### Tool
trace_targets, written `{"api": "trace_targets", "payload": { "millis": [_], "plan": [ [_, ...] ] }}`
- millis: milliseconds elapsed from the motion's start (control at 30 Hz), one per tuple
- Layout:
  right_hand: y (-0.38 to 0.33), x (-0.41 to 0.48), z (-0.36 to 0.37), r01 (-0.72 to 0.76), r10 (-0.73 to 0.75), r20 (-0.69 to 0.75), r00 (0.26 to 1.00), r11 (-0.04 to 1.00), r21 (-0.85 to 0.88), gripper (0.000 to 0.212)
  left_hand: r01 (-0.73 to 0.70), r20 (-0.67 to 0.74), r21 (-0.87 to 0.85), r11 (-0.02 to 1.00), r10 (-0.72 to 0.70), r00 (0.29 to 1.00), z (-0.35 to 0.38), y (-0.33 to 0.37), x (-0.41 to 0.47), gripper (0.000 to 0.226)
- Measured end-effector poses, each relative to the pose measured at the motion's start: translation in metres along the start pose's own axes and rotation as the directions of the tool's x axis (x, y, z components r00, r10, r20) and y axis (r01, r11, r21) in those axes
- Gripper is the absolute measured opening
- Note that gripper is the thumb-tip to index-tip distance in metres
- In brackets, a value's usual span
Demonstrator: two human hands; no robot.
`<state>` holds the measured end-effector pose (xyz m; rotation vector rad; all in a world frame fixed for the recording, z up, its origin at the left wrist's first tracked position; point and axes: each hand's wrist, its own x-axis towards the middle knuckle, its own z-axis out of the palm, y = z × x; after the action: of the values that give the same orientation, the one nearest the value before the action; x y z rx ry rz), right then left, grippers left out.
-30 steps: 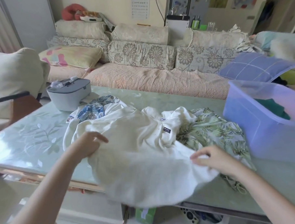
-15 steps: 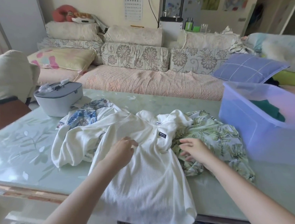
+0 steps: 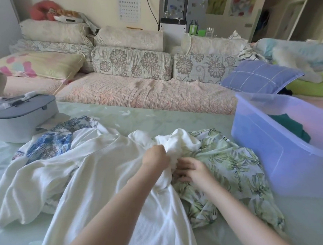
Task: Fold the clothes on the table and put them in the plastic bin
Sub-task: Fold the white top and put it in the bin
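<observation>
A white shirt (image 3: 107,180) is spread over the middle of the table (image 3: 156,115). Its long axis runs from the collar end, near the table's centre, down to the near edge, where the hem is lost from view, and one sleeve is thrown out toward the left edge. The collar end is bunched, and both hands are met there, almost touching. The left hand (image 3: 154,157) is closed, with its fingers curled round a gather of the white cloth. The right hand (image 3: 191,170) is set just beside it, with its fingers curled in at the seam where the shirt overlaps a leaf-print garment (image 3: 233,167). It appears to pinch the white cloth, though the fingertips are partly hidden. A blue floral garment (image 3: 52,143) is partly covered by the shirt at the far left. The plastic bin (image 3: 280,154) is stood at the right edge, well apart from the hands, and is nearer to the right hand. A dark green garment (image 3: 290,127) is seen inside it. The shirt is judged to be unfolded, so the gathered end must be drawn flat before any fold is laid.
</observation>
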<state>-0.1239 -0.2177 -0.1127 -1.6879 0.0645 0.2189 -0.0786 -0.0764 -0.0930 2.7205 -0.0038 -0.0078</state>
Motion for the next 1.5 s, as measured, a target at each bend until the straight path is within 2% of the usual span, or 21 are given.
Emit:
{"api": "trace_targets", "payload": {
  "millis": [67, 133, 200, 233, 300, 400, 433, 600, 667, 733, 800, 867, 933, 1000, 1067, 1100, 1167, 1233, 1333, 1433, 1500],
  "plan": [
    [0.005, 0.007, -0.011, 0.06, -0.076, -0.068, 0.995, 0.976, -0.211, 0.039, 0.044, -0.098, -0.098, 0.994, -0.054, 0.994, 0.006, -0.015, 0.006, 0.021],
    [0.008, 0.013, -0.014, 0.097, -0.117, -0.023, 0.993, 0.907, -0.41, 0.031, 0.104, -0.177, -0.413, 0.905, -0.192, 0.965, 0.003, -0.03, 0.013, 0.019],
    [0.007, 0.018, -0.004, 0.108, -0.111, 0.019, 0.994, 0.897, -0.428, 0.037, 0.09, -0.166, -0.761, 0.642, -0.327, 0.93, -0.008, -0.042, 0.019, 0.025],
    [0.007, 0.021, 0.004, 0.118, -0.11, 0.041, 0.993, 0.911, -0.396, 0.042, 0.075, -0.13, -0.854, 0.515, -0.35, 0.928, -0.013, -0.045, 0.021, 0.028],
    [0.004, 0.027, 0.02, 0.136, -0.12, 0.066, 0.991, 0.92, -0.369, 0.046, 0.085, -0.038, -0.923, 0.376, -0.309, 0.95, -0.021, -0.042, 0.016, 0.026],
    [0.0, 0.034, 0.036, 0.186, -0.175, 0.068, 0.982, 0.946, -0.265, 0.022, 0.114, 0.048, -0.932, 0.343, -0.195, 0.98, -0.019, -0.035, 0.01, 0.019],
    [-0.002, 0.034, 0.039, 0.194, -0.182, 0.077, 0.98, 0.957, -0.214, 0.023, 0.111, 0.052, -0.933, 0.343, -0.178, 0.983, -0.017, -0.036, 0.01, 0.019],
    [-0.001, 0.033, 0.036, 0.103, -0.135, 0.132, 0.982, 0.968, 0.227, 0.014, 0.087, 0.016, -0.929, 0.36, -0.196, 0.98, -0.022, -0.04, 0.009, 0.013],
    [-0.003, 0.032, 0.033, 0.122, -0.143, 0.083, 0.986, 0.967, 0.222, 0.013, 0.072, 0.018, -0.943, 0.326, -0.166, 0.986, -0.026, -0.039, 0.006, 0.014],
    [-0.012, 0.032, 0.028, 0.198, -0.199, 0.0, 0.98, 0.978, 0.069, 0.012, 0.057, 0.017, -0.95, 0.307, -0.133, 0.991, -0.029, -0.034, 0.002, 0.016],
    [-0.028, 0.031, 0.022, 0.287, -0.294, -0.117, 0.949, 0.955, -0.07, 0.014, 0.046, -0.003, -0.94, 0.337, -0.142, 0.99, -0.026, -0.029, 0.001, 0.011],
    [-0.05, 0.027, 0.015, 0.385, -0.422, -0.192, 0.886, 0.901, -0.202, 0.014, 0.036, -0.029, -0.932, 0.361, -0.172, 0.985, -0.022, -0.024, 0.003, 0.025],
    [-0.069, 0.022, 0.009, 0.45, -0.541, -0.199, 0.817, 0.815, -0.365, 0.017, 0.0, -0.1, -0.883, 0.469, -0.188, 0.977, -0.02, -0.02, 0.005, 0.032],
    [-0.078, 0.019, 0.004, 0.424, -0.589, -0.187, 0.786, 0.734, -0.53, 0.018, -0.008, -0.128, -0.796, 0.605, -0.155, 0.98, -0.017, -0.019, 0.009, 0.037],
    [-0.071, 0.021, -0.001, 0.32, -0.57, -0.181, 0.801, 0.664, -0.675, 0.019, -0.083, -0.156, -0.638, 0.766, -0.023, 0.987, -0.008, -0.019, 0.001, 0.042],
    [-0.062, 0.023, -0.004, 0.277, -0.515, -0.157, 0.843, 0.665, -0.694, 0.021, -0.068, -0.049, -0.619, 0.782, 0.048, 0.998, 0.002, -0.023, -0.002, 0.049],
    [-0.037, 0.021, -0.01, 0.174, -0.256, -0.058, 0.965, 0.787, -0.592, 0.024, -0.109, 0.133, -0.372, 0.922, 0.169, 0.977, 0.031, -0.037, -0.003, 0.073],
    [-0.016, 0.017, -0.018, 0.044, -0.041, 0.016, 0.999, 0.924, -0.381, 0.026, -0.04, 0.233, -0.196, 0.98, 0.086, 0.969, 0.041, -0.046, -0.009, 0.062],
    [-0.005, 0.022, -0.032, 0.008, -0.039, -0.122, 0.992, 0.97, -0.244, 0.027, -0.032, 0.065, -0.198, 0.98, 0.046, 0.997, 0.036, -0.053, -0.012, 0.055],
    [-0.017, 0.021, -0.041, 0.044, -0.088, -0.238, 0.967, 0.982, -0.181, 0.024, 0.041, 0.119, -0.171, 0.984, -0.021, 0.993, 0.03, -0.071, -0.008, 0.047],
    [-0.029, 0.017, -0.046, 0.106, -0.161, -0.296, 0.942, 0.975, -0.194, 0.02, -0.015, 0.104, -0.16, 0.987, 0.032, 0.994, 0.027, -0.081, -0.01, 0.079]
  ]
}}
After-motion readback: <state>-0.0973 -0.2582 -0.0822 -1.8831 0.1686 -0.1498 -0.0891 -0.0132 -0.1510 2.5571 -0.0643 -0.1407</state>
